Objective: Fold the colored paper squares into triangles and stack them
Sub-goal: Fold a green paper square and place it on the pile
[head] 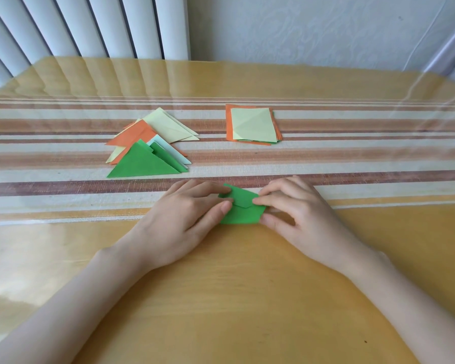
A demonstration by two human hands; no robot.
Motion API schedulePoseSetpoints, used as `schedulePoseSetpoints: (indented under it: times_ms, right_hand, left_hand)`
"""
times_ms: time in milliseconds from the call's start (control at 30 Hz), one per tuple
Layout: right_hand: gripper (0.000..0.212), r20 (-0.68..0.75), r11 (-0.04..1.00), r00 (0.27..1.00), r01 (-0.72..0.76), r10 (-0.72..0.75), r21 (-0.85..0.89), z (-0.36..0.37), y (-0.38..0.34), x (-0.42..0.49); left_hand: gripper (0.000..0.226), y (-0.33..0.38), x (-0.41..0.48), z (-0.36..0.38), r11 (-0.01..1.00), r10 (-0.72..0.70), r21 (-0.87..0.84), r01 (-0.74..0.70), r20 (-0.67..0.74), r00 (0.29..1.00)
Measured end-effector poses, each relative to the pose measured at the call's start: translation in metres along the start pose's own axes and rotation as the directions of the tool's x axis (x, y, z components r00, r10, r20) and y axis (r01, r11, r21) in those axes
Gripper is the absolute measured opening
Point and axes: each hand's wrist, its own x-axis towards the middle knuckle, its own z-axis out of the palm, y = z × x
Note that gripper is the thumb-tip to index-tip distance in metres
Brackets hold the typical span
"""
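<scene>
Two bare forearms reach in from the near edge, across a glossy yellow wooden table (221, 298). They meet at a partly folded green paper (244, 215), which lies near the middle of the table, just at the near edge of a striped runner (352, 158).

The left hand (184, 219) holds the paper's left end, with the index fingertip on the upper flap and the thumb against the edge below it. The right hand (300, 214) has curled fingers and pinches the paper's right end, fingertips on top and thumb at the near corner. Both hands are clamped on the same sheet, close together, with only the middle of the paper showing between them. A folded-over flap with a rounded corner lies across its far half.

Farther away and to the left, a loose pile of folded triangles (142, 135) rests on the runner. It holds orange, pale yellow, whitish and green pieces that overlap and fan out, with a large green triangle (142, 165) on top at the near side.

To the right of that pile, well apart from it, sits a stack of unfolded squares (252, 124). The top sheet is pale yellow and creased, with orange and green edges showing beneath it.

Beyond the table at far left stand the white ribs of a radiator (90, 24). A pale patterned wall (313, 30) fills the far right.
</scene>
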Motion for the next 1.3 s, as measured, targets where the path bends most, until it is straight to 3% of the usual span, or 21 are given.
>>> schedulePoseSetpoints:
  times_ms: [100,167,300,500,633,767,900,1033,1200,1300]
  right_hand:
    - [0.034,-0.077,0.982,0.988,-0.122,0.134,0.145,0.005,-0.007,0.011]
    - [0.026,-0.113,0.967,0.968,-0.209,0.226,0.145,0.009,-0.011,0.020]
    - [0.021,-0.135,0.952,0.943,-0.304,0.304,0.021,0.021,-0.018,0.032]
    - [0.027,-0.251,0.922,0.928,-0.330,0.276,-0.204,0.028,-0.026,0.028]
    - [0.022,-0.076,0.887,0.885,-0.461,0.460,0.003,0.019,-0.029,0.030]
    - [0.019,-0.008,0.841,0.869,-0.476,0.495,0.256,0.012,-0.031,0.029]
    - [0.022,-0.007,0.733,0.874,-0.403,0.486,0.548,0.011,-0.041,0.032]
    - [0.021,-0.006,0.703,0.885,-0.365,0.465,0.610,0.013,-0.050,0.044]
    - [0.018,-0.040,0.802,0.890,-0.389,0.454,0.452,0.030,-0.075,0.082]
    - [0.020,-0.031,0.789,0.870,-0.431,0.493,0.437,0.045,-0.090,0.107]
  left_hand:
    - [0.050,0.004,0.001,0.000,0.967,-0.122,-0.233,0.101,-0.076,0.990]
    - [0.040,0.007,0.005,0.002,0.941,-0.208,-0.294,0.171,-0.101,0.973]
    - [0.038,0.000,0.007,0.013,0.963,-0.268,-0.069,0.260,-0.183,0.946]
    - [0.049,0.003,0.007,0.014,0.948,-0.313,0.007,0.319,-0.175,0.933]
    - [0.047,0.003,0.006,0.014,0.951,-0.299,0.024,0.308,-0.177,0.938]
    - [0.046,0.002,0.006,0.013,0.957,-0.285,-0.009,0.288,-0.176,0.942]
    - [0.015,0.006,0.002,0.001,0.888,-0.407,-0.318,0.333,-0.208,0.889]
    - [0.016,0.007,-0.009,-0.013,0.837,-0.490,-0.413,0.358,-0.276,0.827]
    - [0.009,-0.017,-0.014,-0.037,0.854,-0.517,-0.205,0.479,-0.441,0.734]
    - [0.013,-0.040,-0.014,-0.052,0.842,-0.528,-0.160,0.515,-0.442,0.725]
